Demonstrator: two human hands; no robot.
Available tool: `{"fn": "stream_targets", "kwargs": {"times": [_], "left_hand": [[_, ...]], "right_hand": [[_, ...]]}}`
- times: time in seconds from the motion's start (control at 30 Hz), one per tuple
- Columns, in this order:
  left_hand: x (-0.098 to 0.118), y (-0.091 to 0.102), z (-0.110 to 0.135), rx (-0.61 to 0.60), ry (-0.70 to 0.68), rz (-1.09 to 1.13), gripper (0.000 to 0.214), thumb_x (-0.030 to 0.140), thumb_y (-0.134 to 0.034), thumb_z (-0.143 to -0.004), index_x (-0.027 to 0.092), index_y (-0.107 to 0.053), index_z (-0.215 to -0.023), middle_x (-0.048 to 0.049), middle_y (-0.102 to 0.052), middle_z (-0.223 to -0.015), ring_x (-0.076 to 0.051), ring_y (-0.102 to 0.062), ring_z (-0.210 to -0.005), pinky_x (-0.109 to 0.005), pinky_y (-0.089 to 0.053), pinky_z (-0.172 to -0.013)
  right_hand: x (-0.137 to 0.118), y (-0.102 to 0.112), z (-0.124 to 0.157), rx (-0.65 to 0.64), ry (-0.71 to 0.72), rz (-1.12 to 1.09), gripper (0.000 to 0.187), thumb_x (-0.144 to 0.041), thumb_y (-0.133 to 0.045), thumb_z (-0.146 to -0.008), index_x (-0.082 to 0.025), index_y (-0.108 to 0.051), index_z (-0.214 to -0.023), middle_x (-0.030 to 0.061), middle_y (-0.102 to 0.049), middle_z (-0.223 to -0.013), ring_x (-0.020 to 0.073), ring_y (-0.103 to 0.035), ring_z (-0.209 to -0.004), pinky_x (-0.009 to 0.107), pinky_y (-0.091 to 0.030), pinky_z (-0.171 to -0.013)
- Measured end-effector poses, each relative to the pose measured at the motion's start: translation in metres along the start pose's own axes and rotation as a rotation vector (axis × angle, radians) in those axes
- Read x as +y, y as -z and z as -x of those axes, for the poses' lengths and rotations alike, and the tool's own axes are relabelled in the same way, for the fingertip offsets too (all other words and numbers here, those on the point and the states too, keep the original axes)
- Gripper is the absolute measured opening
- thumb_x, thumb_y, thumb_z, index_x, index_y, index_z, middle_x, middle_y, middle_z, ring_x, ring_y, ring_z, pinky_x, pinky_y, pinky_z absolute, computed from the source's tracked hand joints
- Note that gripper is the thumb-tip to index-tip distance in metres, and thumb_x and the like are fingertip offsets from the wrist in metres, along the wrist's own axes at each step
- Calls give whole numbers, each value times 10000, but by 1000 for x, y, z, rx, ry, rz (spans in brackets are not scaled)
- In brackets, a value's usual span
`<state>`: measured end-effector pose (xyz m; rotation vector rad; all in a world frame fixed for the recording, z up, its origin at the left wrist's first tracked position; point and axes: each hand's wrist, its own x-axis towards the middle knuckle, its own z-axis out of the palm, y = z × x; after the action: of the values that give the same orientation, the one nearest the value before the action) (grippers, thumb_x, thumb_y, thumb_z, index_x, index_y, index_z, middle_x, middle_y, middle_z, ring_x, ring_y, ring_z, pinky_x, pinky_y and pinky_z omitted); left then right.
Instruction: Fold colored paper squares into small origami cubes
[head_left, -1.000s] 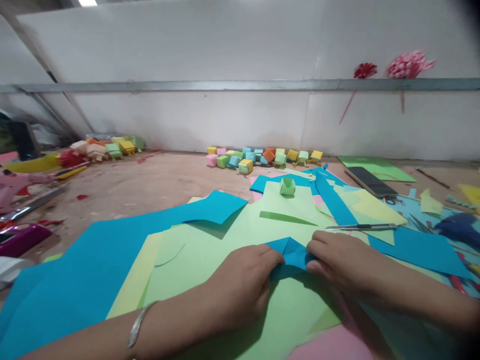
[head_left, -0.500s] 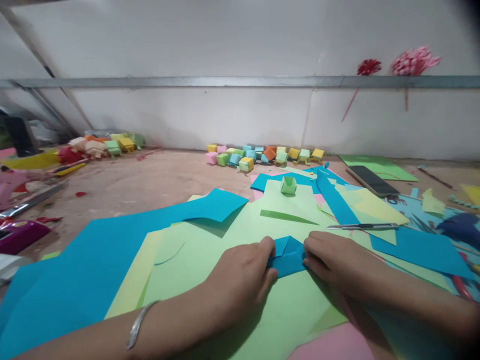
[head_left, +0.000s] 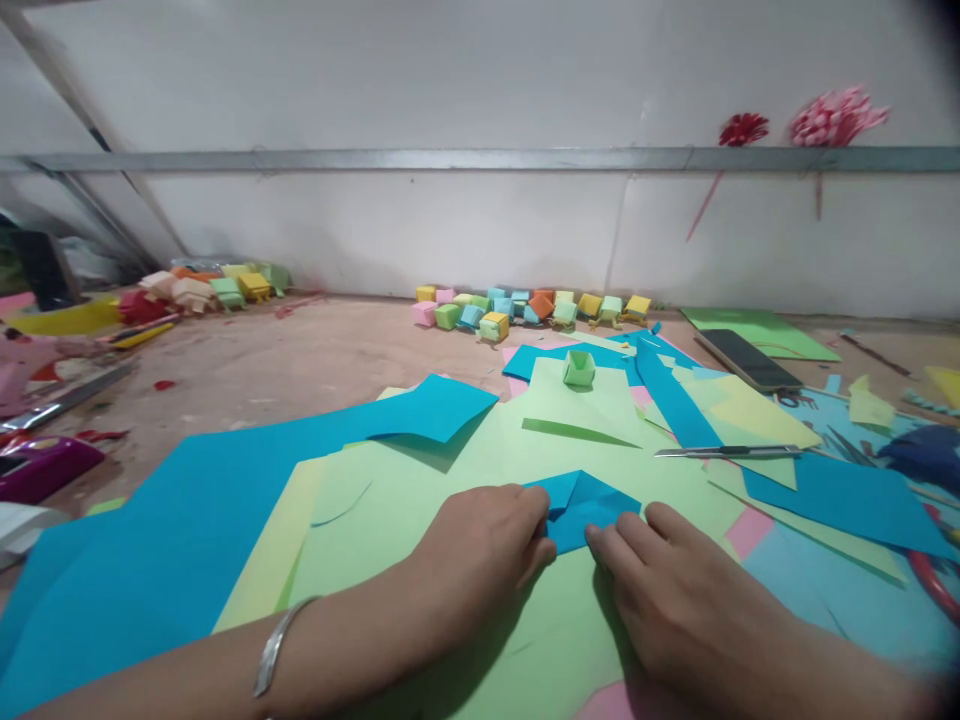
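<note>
A small folded blue paper piece [head_left: 581, 508] lies on light green sheets [head_left: 465, 470] in front of me. My left hand [head_left: 480, 555], with a silver bangle on the wrist, is closed, its fingertips pinching the piece's left edge. My right hand [head_left: 667, 590] lies flat with fingers stretched out, the tips pressing the piece's lower right edge. A tiny green paper box [head_left: 578, 368] stands on a green sheet farther back.
Large blue sheets [head_left: 150, 560] spread left and right. A craft knife [head_left: 727, 452] lies to the right, a phone [head_left: 746, 360] beyond it. A row of coloured paper boxes [head_left: 525, 308] lines the wall; more boxes [head_left: 217, 288] sit at far left. Purple stapler [head_left: 37, 468] at left edge.
My right hand has slid back toward me and down, from beside the blue piece to its lower right edge. The left hand stays at the piece's left edge.
</note>
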<state>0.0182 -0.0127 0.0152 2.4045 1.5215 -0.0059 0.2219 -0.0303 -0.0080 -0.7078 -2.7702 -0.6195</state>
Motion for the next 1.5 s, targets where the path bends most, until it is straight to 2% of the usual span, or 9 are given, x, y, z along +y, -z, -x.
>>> {"fn": "stream_targets", "kwargs": {"times": [0.17,0.27,0.5,0.77,0.9,1.0,1.07,1.2,1.5], "left_hand": [[2,3,0,-13,11,22,116,264,-528,-894,197,-590,-823,-58,-674,-805,-240,-625,-701,-290,-363,-554],[1,2,-1,-9,3,18,125,284,-533,-897,200,-598,-832,-52,-685,-812,-236,-624,-698,-283,-341,-540],[0,9,-1,-44,18,23,106,291,-579,-881,207,-635,-848,-43,-701,-840,-219,-623,-726,-266,-312,-546],[-10,33,6,-204,69,29,83,221,-682,-794,206,-642,-722,-1,-656,-693,-171,-556,-613,-253,-241,-494],[-14,35,5,-228,28,39,93,245,-676,-802,212,-636,-724,9,-643,-685,-156,-513,-584,-245,-252,-485],[-14,35,3,-245,23,25,95,236,-662,-808,210,-633,-721,8,-648,-695,-155,-513,-591,-245,-259,-490],[-13,34,2,-243,19,8,90,239,-658,-807,209,-636,-726,2,-658,-707,-161,-522,-602,-248,-261,-499],[-12,32,3,-231,8,-20,80,252,-636,-815,212,-653,-748,-10,-672,-717,-175,-538,-616,-252,-256,-503],[-18,43,3,-335,13,36,107,239,-716,-766,213,-639,-697,9,-672,-729,-166,-529,-636,-250,-262,-513]], "right_hand": [[-14,-3,11,-86,-156,138,405,-135,-552,-627,-85,-752,-976,131,-609,-663,224,-388,-561,387,-247,-533],[-14,-3,13,-110,-171,168,455,-145,-572,-617,-83,-746,-1033,114,-590,-620,213,-382,-531,374,-249,-516],[-12,5,6,-84,-190,221,322,-128,-584,-552,-126,-742,-832,56,-505,-537,192,-358,-529,352,-235,-543],[-8,-12,12,-41,-143,206,63,-152,-577,-552,-172,-628,-583,35,-400,-498,163,-274,-520,370,-120,-561],[-7,-10,12,-25,-167,185,111,-101,-572,-530,-194,-530,-486,45,-409,-508,169,-289,-532,376,-106,-568],[-8,-4,7,19,-197,193,137,-62,-564,-545,-164,-639,-596,62,-471,-540,182,-328,-539,376,-110,-568],[-10,-2,2,65,-179,178,261,-80,-553,-631,-117,-719,-828,72,-512,-576,197,-355,-548,374,-126,-570],[-17,-5,-5,100,-81,55,400,-177,-512,-803,-133,-647,-1177,40,-527,-603,209,-383,-557,368,-150,-570],[-5,-12,13,-50,-133,253,406,-178,-643,-598,-77,-768,-971,36,-472,-482,178,-361,-459,351,-106,-527]]}}
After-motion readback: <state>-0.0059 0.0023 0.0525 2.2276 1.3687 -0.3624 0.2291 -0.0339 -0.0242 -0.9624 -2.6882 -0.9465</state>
